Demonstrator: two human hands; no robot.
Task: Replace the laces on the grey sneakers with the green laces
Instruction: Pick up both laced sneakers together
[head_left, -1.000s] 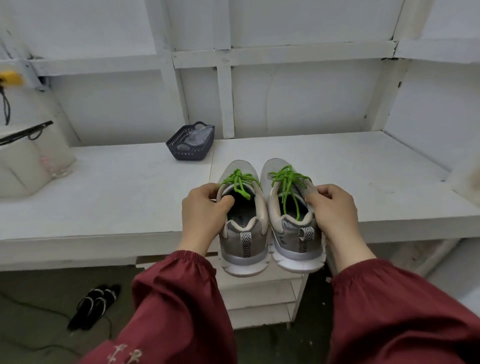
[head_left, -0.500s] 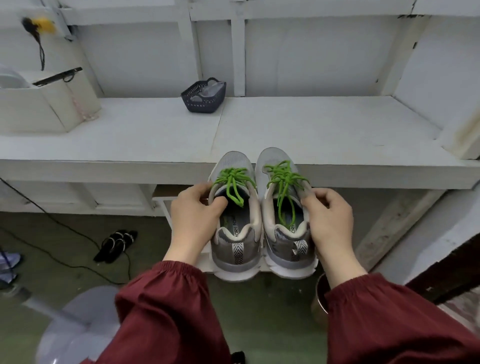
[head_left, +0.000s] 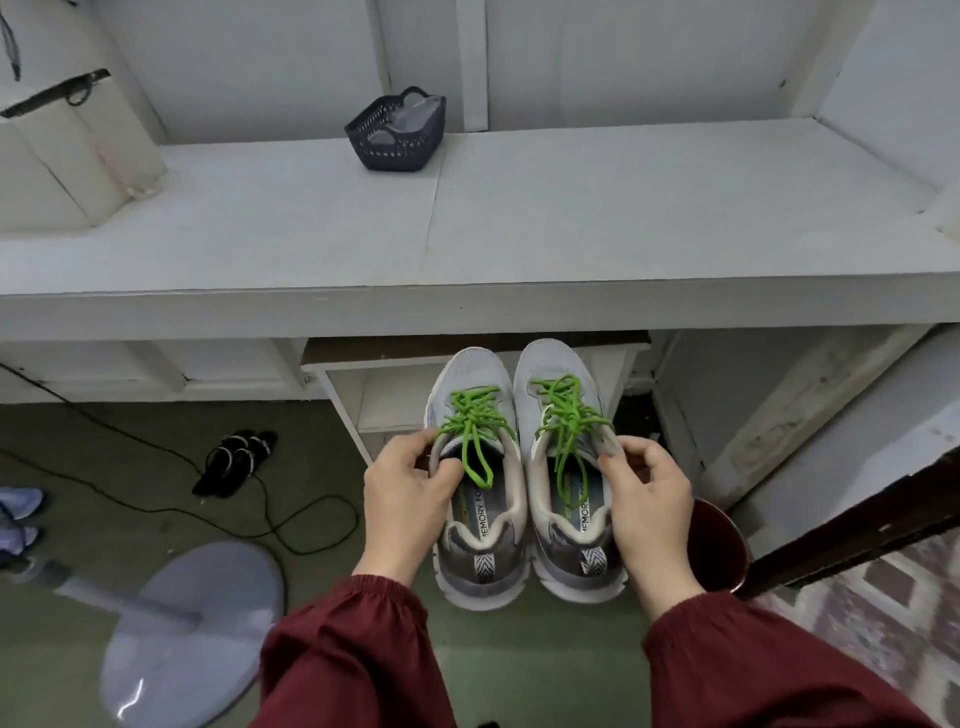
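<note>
Grey sneakers (head_left: 524, 499) side by side, green laces (head_left: 470, 421) tied

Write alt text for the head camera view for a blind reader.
Two hands in dark red sleeves hold a pair of grey mesh sneakers with bright green laces side by side, the left hand gripping one collar and the right hand the other. Beyond them a dark perforated plastic basket sits on a white painted bench.

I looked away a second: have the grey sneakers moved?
Yes. The grey sneakers have dropped from over the white shelf to below its front edge.
</note>
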